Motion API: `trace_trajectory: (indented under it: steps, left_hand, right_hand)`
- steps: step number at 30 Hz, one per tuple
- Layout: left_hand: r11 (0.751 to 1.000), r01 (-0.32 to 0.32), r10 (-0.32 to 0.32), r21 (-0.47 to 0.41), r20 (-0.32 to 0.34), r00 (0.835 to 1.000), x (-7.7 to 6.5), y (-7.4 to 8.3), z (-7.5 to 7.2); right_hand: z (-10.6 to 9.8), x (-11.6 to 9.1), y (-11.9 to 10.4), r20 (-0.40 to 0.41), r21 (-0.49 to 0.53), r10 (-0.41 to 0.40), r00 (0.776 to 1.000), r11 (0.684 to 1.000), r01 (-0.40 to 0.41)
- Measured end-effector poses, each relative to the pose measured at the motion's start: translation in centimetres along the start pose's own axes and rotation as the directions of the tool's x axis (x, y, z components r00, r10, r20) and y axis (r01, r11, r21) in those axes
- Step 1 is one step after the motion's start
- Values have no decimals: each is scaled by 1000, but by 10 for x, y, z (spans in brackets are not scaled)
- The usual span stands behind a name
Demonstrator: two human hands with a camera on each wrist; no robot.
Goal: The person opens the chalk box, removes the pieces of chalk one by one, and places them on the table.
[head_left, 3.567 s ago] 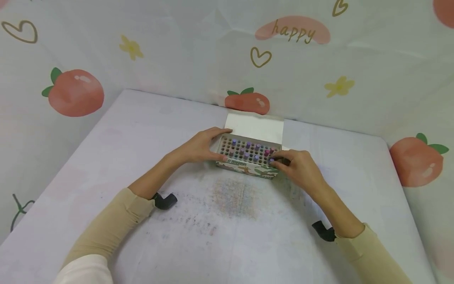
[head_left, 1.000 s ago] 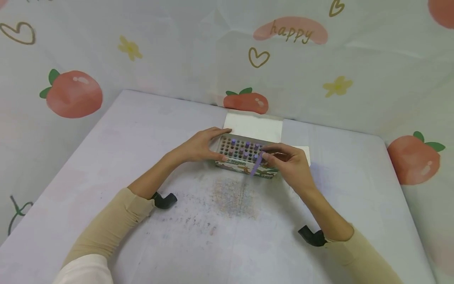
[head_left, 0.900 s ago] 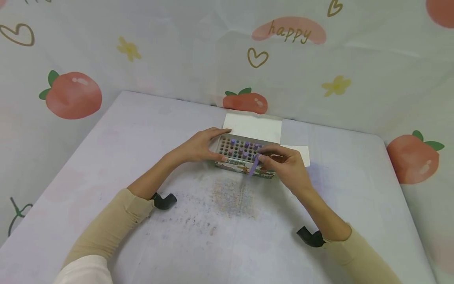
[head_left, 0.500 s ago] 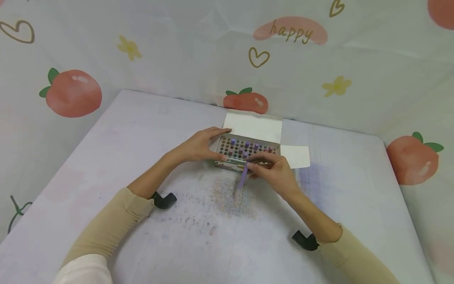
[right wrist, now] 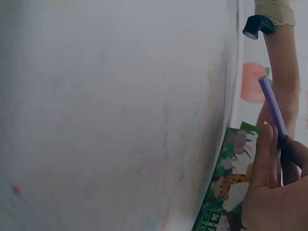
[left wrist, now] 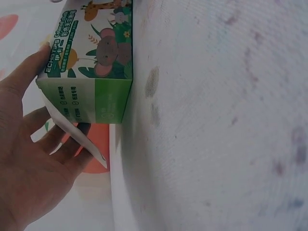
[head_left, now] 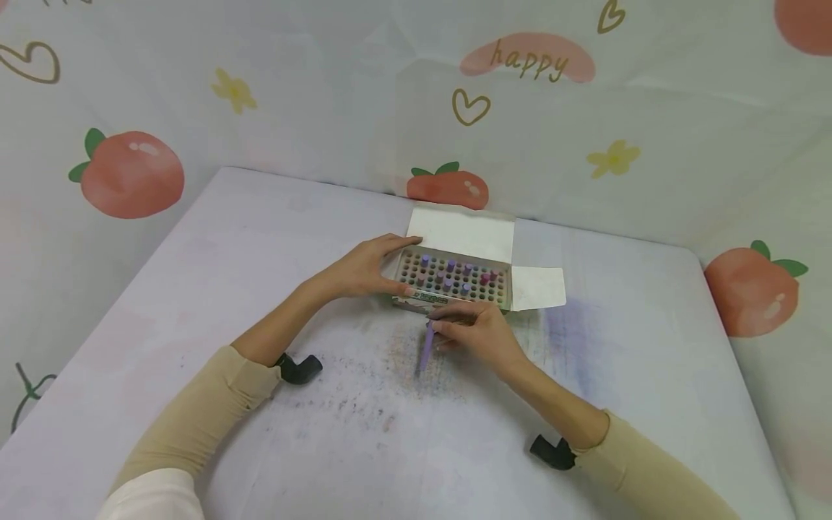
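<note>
An open chalk box (head_left: 463,232) sits toward the back of the table, with several purple and pink chalk sticks (head_left: 465,289) standing in its holed insert. My left hand (head_left: 359,269) spans the box's left end, thumb at the front edge and fingers at the back. In the left wrist view, those fingers lie around a white side flap (left wrist: 77,132) of the box. My right hand (head_left: 481,334) pinches a purple chalk (head_left: 426,348) by its upper end, in front of the box. In the right wrist view the purple chalk (right wrist: 273,107) sticks out past the fingertips.
Chalk dust smudges (head_left: 403,390) mark the white tabletop, and a purple smear (head_left: 575,339) lies to the right. The box's right flap (head_left: 538,288) is folded outward. Behind the table hangs a fruit-printed cloth (head_left: 364,108).
My right hand pulled the purple chalk out of the box's right end, then carried it left and toward me past the front edge. My left hand has stayed on the box.
</note>
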State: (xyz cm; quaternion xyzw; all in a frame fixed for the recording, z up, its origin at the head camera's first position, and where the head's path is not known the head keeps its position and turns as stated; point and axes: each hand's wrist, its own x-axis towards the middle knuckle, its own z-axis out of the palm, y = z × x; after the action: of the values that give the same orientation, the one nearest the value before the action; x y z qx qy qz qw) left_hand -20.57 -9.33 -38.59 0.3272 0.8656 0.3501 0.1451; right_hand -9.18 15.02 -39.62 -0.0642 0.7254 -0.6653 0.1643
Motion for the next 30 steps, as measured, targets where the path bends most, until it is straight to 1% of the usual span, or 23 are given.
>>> trace_trajectory:
  steps: [5,11,15,22,30]
  left_hand:
    - [1000,-4,4,8,-1,1000,1,0,0]
    - [1000,-5,5,9,4,1000,2,-1,1]
    - [1000,2,-2,15,7,1000,1,-1,1]
    - [1000,16,-16,21,24,1000,0,-2,0]
    - [1000,1,-1,6,12,1000,1,-1,1]
  right_hand:
    - [3,1,5,-6,0,66,998,998,-66]
    - [6,4,9,1,20,105,994,994,-105]
    - [8,6,12,4,14,134,991,991,-134]
    - [10,7,18,15,-35,146,989,989,-146]
    - [10,7,21,-14,-143,145,989,979,-146]
